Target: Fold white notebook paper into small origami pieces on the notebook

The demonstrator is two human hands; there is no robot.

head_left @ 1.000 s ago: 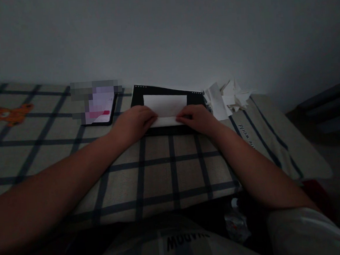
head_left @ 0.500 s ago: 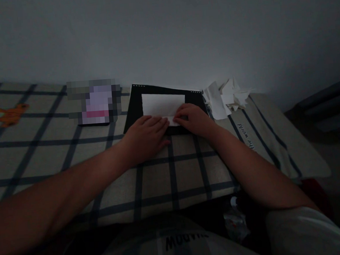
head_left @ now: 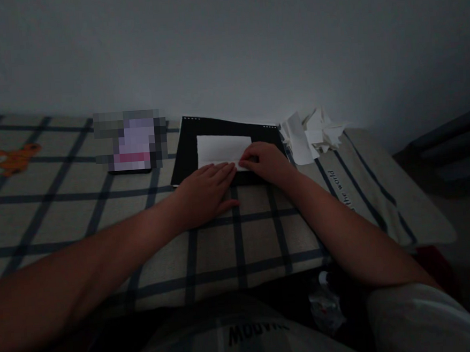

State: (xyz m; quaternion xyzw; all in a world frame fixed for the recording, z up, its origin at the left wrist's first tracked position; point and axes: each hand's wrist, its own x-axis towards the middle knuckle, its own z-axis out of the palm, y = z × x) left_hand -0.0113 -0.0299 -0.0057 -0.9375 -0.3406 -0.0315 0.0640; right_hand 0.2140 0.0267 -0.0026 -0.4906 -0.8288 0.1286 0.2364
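Note:
A white sheet of paper (head_left: 223, 148) with a crease near its lower edge lies on a black spiral-hole notebook (head_left: 185, 155). Over the paper's near edge, my left hand (head_left: 206, 194) lies flat, fingers stretched out to the right and thumb apart. My right hand (head_left: 266, 163) is at the paper's lower right part, thumb and forefinger pinched together on the near edge. The fingertips of both hands almost meet. The folded strip is partly hidden under the left fingers.
A phone (head_left: 136, 142) with a blurred screen lies to the left on the checked tablecloth (head_left: 152, 257). Farther left is an orange animal-shaped piece (head_left: 10, 159). Several folded white papers (head_left: 314, 133) are heaped right of the notebook, against the wall (head_left: 226, 48).
The paper has slid slightly toward me, its far edge now lower. My left hand has shifted a little down and its thumb has spread. My right hand stays at nearly the same spot.

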